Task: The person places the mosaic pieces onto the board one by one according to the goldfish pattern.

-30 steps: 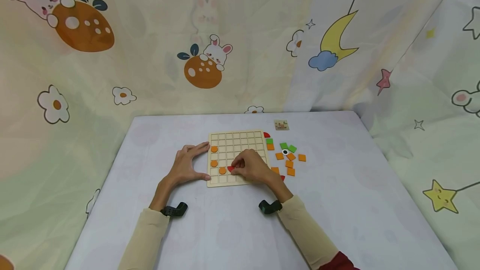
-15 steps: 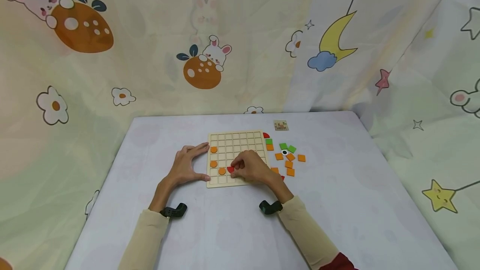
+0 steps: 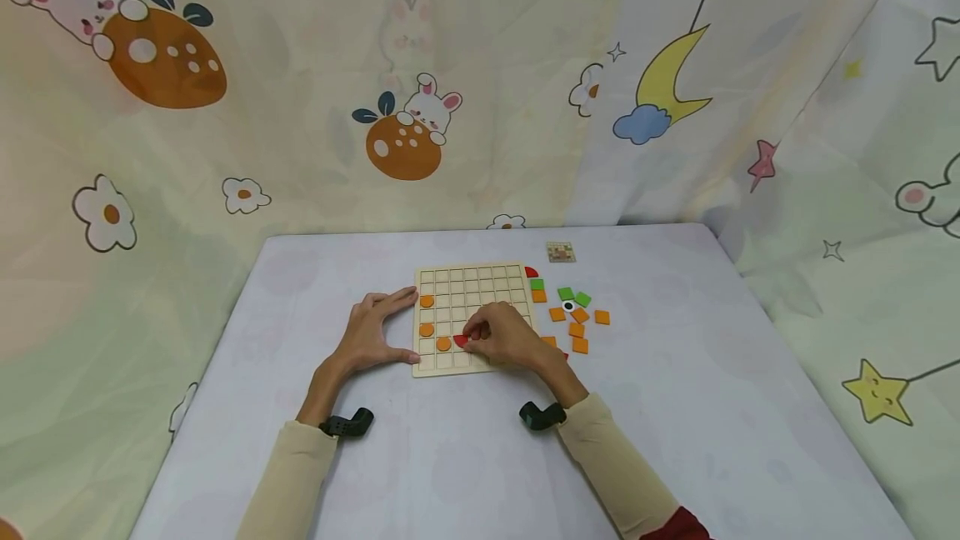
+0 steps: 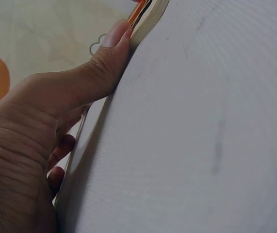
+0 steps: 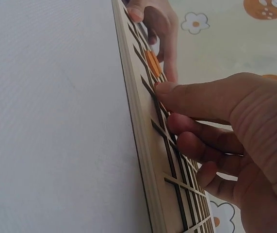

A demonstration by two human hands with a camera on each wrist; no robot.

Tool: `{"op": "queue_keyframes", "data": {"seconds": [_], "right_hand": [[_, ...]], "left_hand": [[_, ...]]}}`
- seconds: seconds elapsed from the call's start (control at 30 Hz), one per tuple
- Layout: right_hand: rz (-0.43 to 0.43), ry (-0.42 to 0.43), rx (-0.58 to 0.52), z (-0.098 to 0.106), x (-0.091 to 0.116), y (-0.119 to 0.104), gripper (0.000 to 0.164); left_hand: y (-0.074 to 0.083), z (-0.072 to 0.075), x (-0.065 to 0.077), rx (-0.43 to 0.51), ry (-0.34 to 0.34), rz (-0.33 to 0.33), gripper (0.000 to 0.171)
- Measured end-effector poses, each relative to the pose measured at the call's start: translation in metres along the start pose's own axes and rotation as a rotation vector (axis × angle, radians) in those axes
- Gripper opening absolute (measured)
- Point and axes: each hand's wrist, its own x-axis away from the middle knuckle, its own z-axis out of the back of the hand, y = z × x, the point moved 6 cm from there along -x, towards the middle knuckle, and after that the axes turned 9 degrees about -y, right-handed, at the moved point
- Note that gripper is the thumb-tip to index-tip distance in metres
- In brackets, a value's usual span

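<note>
A pale wooden grid board [image 3: 480, 277] lies on the table. My left hand [image 3: 371, 327] touches its left side, thumb near the front corner and fingers near the back, spread wide apart. In the left wrist view the left thumb [image 4: 106, 53] rests against the board's edge. My right hand [image 3: 504, 333] is over the board's front part and pinches a red rounded tile [image 3: 460, 342] between thumb and fingertips. In the right wrist view the right thumb [image 5: 191, 99] mostly hides that tile. Orange round tiles [image 3: 444, 344] sit in cells at the board's left, one right beside the red tile.
Right of the board lie several loose orange square tiles [image 3: 576, 329], green tiles [image 3: 582, 299], a black-and-white round piece [image 3: 569, 306] and a red tile [image 3: 531, 272]. A small patterned card [image 3: 561, 252] lies at the back. A printed curtain [image 3: 300, 148] stands behind the table [image 3: 420, 473].
The view has shifted very slightly. Both hands stay in nearly the same place, the right still at the red tile.
</note>
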Motion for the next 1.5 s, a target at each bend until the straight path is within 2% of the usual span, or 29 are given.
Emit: {"op": "queue_keyframes", "data": {"seconds": [0.17,0.37,0.67,0.97,1.23,1.5], "right_hand": [[-0.012,0.006,0.008,0.004,0.004,0.004,0.014],[-0.05,0.026,-0.006,0.018,0.013,0.015,0.02],[-0.058,0.079,-0.021,0.043,0.029,0.037,0.022],[-0.073,0.124,-0.049,0.058,0.047,0.056,0.023],[-0.067,0.165,-0.049,0.074,0.062,0.071,0.023],[-0.162,0.205,0.014,0.086,0.071,0.085,0.024]], "left_hand": [[0.0,0.0,0.0,-0.007,0.004,-0.006,0.118],[0.0,-0.001,0.0,-0.012,-0.001,-0.002,0.119],[0.001,-0.001,0.001,-0.007,-0.008,0.003,0.119],[0.002,-0.001,0.001,-0.005,0.005,-0.009,0.118],[0.0,-0.004,-0.002,-0.004,-0.01,-0.005,0.118],[0.0,-0.001,0.001,0.003,-0.008,0.004,0.118]]}}
